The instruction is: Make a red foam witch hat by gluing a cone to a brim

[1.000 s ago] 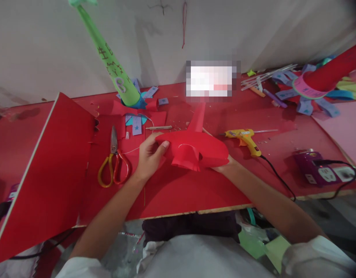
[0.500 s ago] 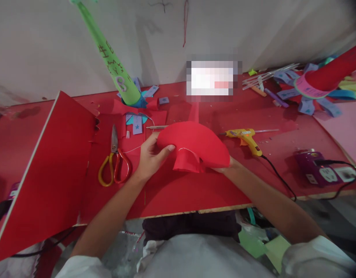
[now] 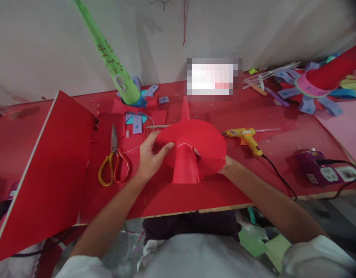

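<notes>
A round red paper disc (image 3: 208,139) is held up in front of me, with a red paper cone (image 3: 186,166) passing through its middle. The cone's narrow tip points toward the wall and its wide end faces me. My left hand (image 3: 154,154) pinches the disc's left edge, thumb on top. At the right edge my right hand (image 3: 227,165) grips from beneath, its fingers mostly hidden behind the paper. A thin white string (image 3: 133,148) runs from near my left hand toward the scissors (image 3: 114,154), which lie on the table to the left.
On the right lie a yellow glue gun (image 3: 245,139) with its cord and a purple power strip (image 3: 322,170). A green cone (image 3: 114,65) stands back left, a red board (image 3: 50,173) rises at left, and a decorated red cone (image 3: 334,73) is at right.
The disc has tilted to show more of its face, and the cone's wide end reaches closer to me. Its tip has shifted left. My right hand has moved slightly left.
</notes>
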### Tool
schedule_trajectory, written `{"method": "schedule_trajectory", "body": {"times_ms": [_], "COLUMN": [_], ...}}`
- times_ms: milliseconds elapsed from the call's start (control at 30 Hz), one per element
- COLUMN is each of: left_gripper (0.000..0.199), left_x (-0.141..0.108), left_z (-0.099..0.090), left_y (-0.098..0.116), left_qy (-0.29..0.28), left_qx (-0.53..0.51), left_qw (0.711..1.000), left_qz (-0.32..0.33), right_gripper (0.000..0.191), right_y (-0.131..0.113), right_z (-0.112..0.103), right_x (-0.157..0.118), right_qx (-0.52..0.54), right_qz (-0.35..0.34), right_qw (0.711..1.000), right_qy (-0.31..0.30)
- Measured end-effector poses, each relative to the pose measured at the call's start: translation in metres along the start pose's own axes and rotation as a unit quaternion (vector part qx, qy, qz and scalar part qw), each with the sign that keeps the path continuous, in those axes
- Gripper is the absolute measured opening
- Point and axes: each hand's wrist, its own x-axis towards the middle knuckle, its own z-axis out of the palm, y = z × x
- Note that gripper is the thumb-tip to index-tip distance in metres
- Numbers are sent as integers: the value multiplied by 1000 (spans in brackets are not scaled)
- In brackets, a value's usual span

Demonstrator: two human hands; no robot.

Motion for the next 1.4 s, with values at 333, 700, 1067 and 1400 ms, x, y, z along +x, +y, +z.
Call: {"method": "schedule_trajectory", "body": {"times_ms": [333, 700, 1067, 1400], "left_gripper": [30, 47, 49, 46], "left_x": [2, 8, 9, 8], "left_z": [-1, -2, -1, -1], "left_y": [-2, -15, -17, -20], "left_qy": [32, 60, 72, 77], "left_qx": [38, 155, 163, 200], "left_qw": [998, 986, 984, 977], "left_qz": [26, -18, -18, 12], "right_gripper": [44, 28, 61, 66], "right_y": [-5, 0, -23, 6], "right_z": [2, -9, 1, -3], "right_x": [3, 20, -12, -1], "right_qx": [-49, -211, -583, -575], "right_qz": [8, -244, -476, -413], "right_qw": [999, 935, 651, 706], "right_qy": [5, 145, -99, -20]}}
